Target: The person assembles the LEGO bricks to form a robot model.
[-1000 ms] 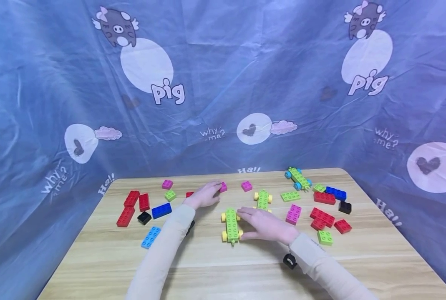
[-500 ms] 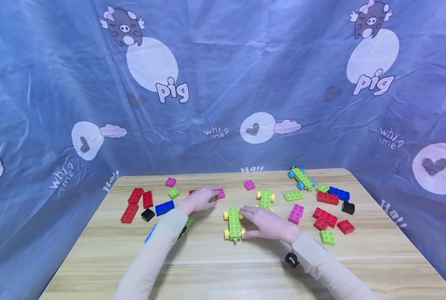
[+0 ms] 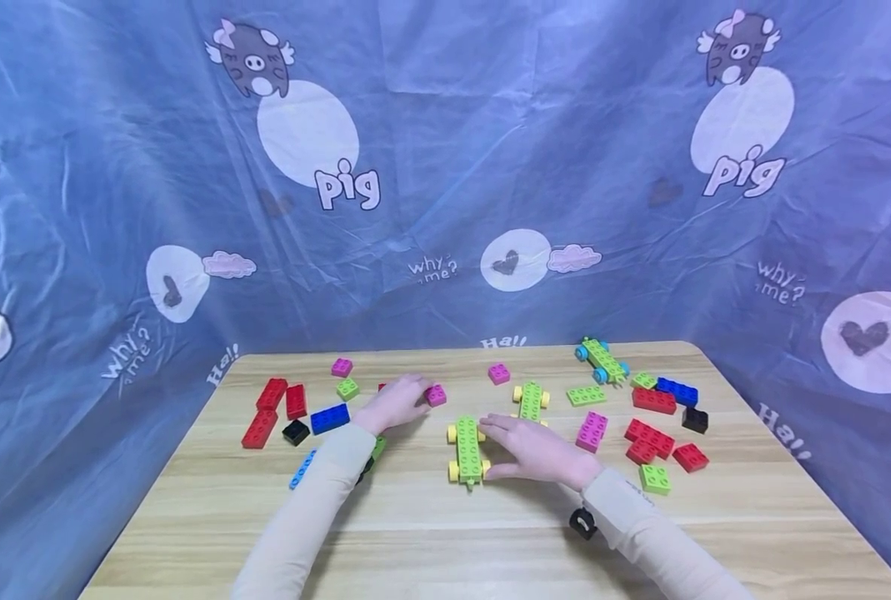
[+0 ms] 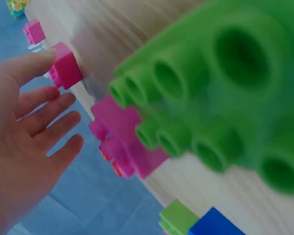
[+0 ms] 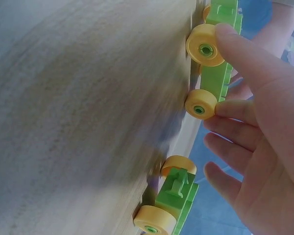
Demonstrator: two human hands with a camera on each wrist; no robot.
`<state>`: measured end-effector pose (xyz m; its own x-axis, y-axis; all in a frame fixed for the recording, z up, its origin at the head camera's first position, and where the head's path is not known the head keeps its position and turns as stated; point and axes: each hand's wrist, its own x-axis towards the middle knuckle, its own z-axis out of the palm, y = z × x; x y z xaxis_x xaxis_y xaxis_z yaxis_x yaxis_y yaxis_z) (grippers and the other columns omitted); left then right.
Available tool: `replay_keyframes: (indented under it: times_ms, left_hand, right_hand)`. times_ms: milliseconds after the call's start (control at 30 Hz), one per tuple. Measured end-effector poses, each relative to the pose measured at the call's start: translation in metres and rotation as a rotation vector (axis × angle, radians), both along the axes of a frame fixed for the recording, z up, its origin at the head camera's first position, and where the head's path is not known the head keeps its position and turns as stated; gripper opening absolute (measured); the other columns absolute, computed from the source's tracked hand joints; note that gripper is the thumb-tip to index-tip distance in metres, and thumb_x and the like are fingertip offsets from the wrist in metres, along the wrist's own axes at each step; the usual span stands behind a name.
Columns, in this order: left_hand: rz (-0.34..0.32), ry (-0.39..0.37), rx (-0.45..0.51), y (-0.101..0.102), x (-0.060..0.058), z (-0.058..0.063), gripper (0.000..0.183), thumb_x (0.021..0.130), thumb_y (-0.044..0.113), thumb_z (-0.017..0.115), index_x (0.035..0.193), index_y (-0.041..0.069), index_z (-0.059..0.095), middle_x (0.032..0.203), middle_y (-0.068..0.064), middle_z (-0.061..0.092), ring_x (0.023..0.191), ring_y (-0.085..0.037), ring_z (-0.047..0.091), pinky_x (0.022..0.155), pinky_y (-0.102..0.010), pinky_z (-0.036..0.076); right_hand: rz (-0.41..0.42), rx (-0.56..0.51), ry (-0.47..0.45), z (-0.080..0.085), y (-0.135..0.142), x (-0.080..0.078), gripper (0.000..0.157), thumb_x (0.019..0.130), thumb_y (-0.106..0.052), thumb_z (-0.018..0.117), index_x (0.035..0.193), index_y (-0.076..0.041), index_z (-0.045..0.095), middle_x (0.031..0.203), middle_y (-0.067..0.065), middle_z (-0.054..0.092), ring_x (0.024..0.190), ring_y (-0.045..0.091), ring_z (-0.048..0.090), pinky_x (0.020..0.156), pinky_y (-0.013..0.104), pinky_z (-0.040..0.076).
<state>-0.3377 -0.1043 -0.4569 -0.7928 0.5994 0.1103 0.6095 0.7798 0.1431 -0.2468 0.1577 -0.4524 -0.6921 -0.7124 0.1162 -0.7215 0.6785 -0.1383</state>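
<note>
My left hand (image 3: 394,404) lies over the table left of the middle, fingers extended beside a small magenta brick (image 3: 435,395). In the left wrist view its thumb touches that magenta brick (image 4: 67,66), while the other fingers are loosely spread. A green studded piece (image 4: 201,93) looms close to that camera, partly covering a larger magenta brick (image 4: 120,127). My right hand (image 3: 537,447) is beside a green car base (image 3: 468,450) with yellow wheels. In the right wrist view, thumb and index finger touch its yellow wheels (image 5: 205,45). Another yellow-wheeled base (image 3: 531,398) stands just behind.
Red bricks (image 3: 260,427), a blue brick (image 3: 329,418) and a black brick (image 3: 295,432) lie at left. At right are more red bricks (image 3: 649,440), a magenta brick (image 3: 591,432) and a blue-wheeled base (image 3: 603,360). A printed blue cloth (image 3: 430,167) hangs behind the table.
My left hand has drawn the small magenta brick nearer and slightly left across the table. The right hand stays beside the yellow-wheeled base. The head view has shifted a little.
</note>
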Motion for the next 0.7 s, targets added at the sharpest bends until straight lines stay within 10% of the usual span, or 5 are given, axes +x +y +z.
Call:
replay_keyframes:
  times_ms: [700]
  left_hand:
    - [0.062,-0.001,-0.06,0.012,-0.005,-0.003,0.041,0.087,0.031,0.066,0.12,0.008,0.061,0.113,-0.009,0.065,0.104,-0.025,0.06,0.089,-0.039,0.052]
  right_hand:
    - [0.009,0.006,0.008,-0.001,0.0,-0.001,0.076,0.08,-0.054,0.061,0.135,-0.003,0.047,0.139,0.017,0.049,0.127,0.031,0.049,0.107,0.044,0.042]
